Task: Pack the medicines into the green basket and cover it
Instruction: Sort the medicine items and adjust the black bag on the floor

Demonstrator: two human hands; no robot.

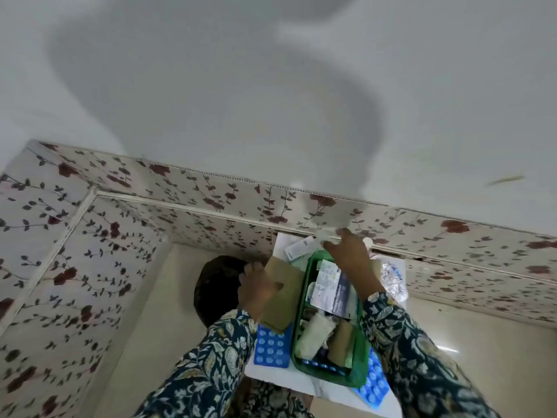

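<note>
The green basket sits on a white surface at bottom centre and holds several medicines, among them a white and dark blue pack and pale packets. My left hand grips a brown cardboard box just left of the basket. My right hand reaches over the basket's far end with its fingers closed on a pale, blurred packet. Blue blister strips lie on both sides of the basket, one on the left and one on the right.
A white and teal box lies beyond the basket. A crinkled foil packet lies to its right. A dark round object sits behind my left hand. Flower-patterned walls enclose the spot on the left and far sides.
</note>
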